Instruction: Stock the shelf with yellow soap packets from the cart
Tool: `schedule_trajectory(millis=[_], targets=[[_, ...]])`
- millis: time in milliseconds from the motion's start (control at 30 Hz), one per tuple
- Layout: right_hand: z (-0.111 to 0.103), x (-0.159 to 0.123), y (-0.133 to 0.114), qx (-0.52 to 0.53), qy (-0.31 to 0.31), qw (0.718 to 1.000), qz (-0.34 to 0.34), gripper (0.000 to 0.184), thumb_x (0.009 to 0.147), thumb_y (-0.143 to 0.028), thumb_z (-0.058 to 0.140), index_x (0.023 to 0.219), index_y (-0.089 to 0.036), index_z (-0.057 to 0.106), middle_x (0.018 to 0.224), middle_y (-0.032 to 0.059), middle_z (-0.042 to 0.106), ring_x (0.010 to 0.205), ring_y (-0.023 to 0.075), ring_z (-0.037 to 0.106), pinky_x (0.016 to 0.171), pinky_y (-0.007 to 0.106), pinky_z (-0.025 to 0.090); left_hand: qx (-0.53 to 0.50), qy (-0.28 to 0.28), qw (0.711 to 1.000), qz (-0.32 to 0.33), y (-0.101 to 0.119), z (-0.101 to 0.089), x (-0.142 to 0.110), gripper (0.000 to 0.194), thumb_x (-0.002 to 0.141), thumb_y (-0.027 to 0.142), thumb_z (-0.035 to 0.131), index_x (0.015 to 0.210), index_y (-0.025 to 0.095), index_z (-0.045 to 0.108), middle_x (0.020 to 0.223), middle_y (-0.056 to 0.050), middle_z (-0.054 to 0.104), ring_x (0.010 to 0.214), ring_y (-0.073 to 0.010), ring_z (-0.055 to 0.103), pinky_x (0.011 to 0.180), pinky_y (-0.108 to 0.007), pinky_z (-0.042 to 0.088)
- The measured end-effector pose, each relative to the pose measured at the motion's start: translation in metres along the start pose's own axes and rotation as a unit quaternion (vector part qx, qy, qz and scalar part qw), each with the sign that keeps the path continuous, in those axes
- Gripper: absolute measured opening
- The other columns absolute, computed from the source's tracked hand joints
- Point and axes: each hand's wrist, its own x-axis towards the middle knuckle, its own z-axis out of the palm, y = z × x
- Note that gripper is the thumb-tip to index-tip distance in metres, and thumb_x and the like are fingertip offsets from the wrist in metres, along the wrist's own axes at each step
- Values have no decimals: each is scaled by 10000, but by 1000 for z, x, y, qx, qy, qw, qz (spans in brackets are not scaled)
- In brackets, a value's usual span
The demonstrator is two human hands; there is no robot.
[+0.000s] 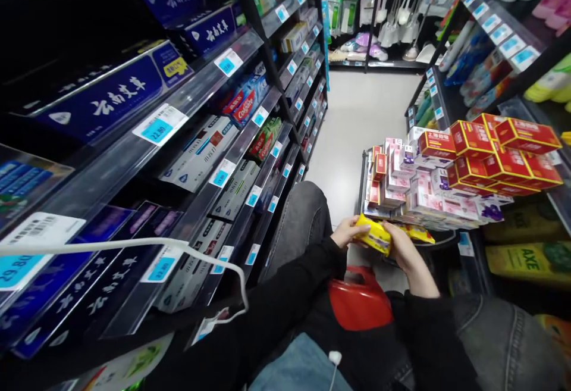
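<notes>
Shelf [200,88], left of frame: toothpaste stocked. Box pile [473,168], right: stacked, off shelf. Left hand [348,234], right hand [405,253], lower centre: fingers of both grasping yellow pack [373,235], not set down. Second pack [418,234] beside pile, out of hands.

Looks forward and down from 1 head-worn camera, over the left hand [347,233] and right hand [402,248]; sits close to the shelf [198,87] on the left, farther from the boxes [471,140], and faces along the floor [361,111].
</notes>
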Motion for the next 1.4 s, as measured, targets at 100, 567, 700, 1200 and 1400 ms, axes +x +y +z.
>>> schedule_trajectory(millis=[100,567,700,1200,1400], targets=[[-4,5,17,70,4,995,68,517,608,-668,696,777,-200,555,681,53,640,562,195,589,458,299,444,38,51,996,-56,1,-1,3,620,444,377,908,905,91,606,787,-73,680,636,-171,656,549,-274,541],[0,5,19,75,2,996,41,410,549,-411,818,769,-150,590,605,9,588,482,120,519,406,216,356,91,91,989,-78,8,8,1,361,725,306,756,969,97,592,660,-40,670,429,-111,590,371,-168,429],[-10,7,19,46,12,997,-66,412,526,-357,840,825,-163,634,766,16,648,676,145,589,624,258,475,-17,76,993,-94,13,6,2,480,757,494,702,1011,98,605,757,-85,697,512,-162,653,359,-179,421],[-27,-4,9,62,-42,997,28,594,522,-478,846,994,-181,639,978,102,679,832,220,653,716,325,532,-49,-6,999,-10,5,0,5,723,352,48,887,1018,124,615,998,-101,709,882,-223,685,880,-372,513],[-26,3,15,66,-6,998,5,507,472,-411,872,835,-146,637,820,74,692,726,192,651,683,305,532,0,36,998,-53,-5,-3,15,491,499,175,900,897,81,629,808,-105,713,771,-216,694,763,-327,554]])
